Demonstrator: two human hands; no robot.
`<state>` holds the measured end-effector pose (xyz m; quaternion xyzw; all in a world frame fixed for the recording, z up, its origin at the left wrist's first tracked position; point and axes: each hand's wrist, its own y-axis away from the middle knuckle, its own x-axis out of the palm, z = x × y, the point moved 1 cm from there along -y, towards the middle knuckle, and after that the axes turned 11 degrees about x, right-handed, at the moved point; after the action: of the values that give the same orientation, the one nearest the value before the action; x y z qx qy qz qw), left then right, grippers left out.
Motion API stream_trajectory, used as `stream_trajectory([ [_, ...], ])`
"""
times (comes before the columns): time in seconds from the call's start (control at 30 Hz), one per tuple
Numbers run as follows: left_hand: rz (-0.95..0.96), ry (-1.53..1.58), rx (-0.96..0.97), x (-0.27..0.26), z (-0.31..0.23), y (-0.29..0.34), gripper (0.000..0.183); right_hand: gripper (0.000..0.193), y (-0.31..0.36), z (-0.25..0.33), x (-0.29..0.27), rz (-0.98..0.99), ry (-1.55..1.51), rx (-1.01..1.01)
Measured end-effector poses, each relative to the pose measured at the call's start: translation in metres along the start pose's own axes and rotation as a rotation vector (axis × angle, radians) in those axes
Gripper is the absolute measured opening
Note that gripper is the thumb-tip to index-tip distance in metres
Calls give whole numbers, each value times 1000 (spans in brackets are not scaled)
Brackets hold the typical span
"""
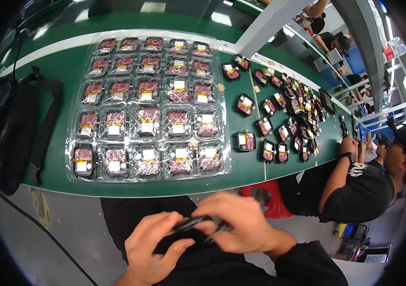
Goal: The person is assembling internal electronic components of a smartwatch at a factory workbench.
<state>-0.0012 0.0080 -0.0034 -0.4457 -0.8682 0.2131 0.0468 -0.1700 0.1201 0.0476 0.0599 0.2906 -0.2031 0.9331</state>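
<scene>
Above my lap, just off the near edge of the table, my left hand [153,243] and my right hand [239,221] come together on a small black object [191,224]. My left fingers and thumb grip its left side. The right fingers are bent over its other end, smeared by motion. Its kind is unclear, since it is dark, blurred and partly covered. Beyond my hands lies a clear plastic tray [227,159] with rows of compartments. Black-cased electronic units with red boards, white patches and yellow tape fill them, such as the front-left unit [83,160].
Right of the tray, many similar loose units [265,126] are spread and heaped on the green table [234,177]. A black bag [14,128] with cables lies at the left end. A co-worker in black [358,195] sits close on my right, beside a red stool [277,202].
</scene>
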Motion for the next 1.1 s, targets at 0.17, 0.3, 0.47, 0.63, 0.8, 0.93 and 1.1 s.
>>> stream_trajectory([
  [0.17, -176, 162, -77, 8, 12, 10, 73, 36, 21, -16, -33, -438, 138, 390],
  [0.3, -207, 170, -136, 10, 10, 12, 67, 30, 14, -28, -46, -516, 310, 379],
  [0.47, -46, 175, -143, 5, 4, 4, 58, 26, 10, -35, -55, -630, 575, 322],
  [0.63, -25, 128, -132, 6, 4, 0, 52, 23, -5, -47, -84, -773, 594, 315],
  [0.8, -81, 155, -139, 14, 21, 16, 60, 21, -37, -88, -139, -764, 852, 492],
  [0.93, 3, 129, -173, 10, 3, 2, 44, 21, -48, -102, -153, -673, 974, 630],
  [1.1, 15, 136, -172, 13, -1, 0, 38, 18, -47, -108, -152, -690, 951, 522],
])
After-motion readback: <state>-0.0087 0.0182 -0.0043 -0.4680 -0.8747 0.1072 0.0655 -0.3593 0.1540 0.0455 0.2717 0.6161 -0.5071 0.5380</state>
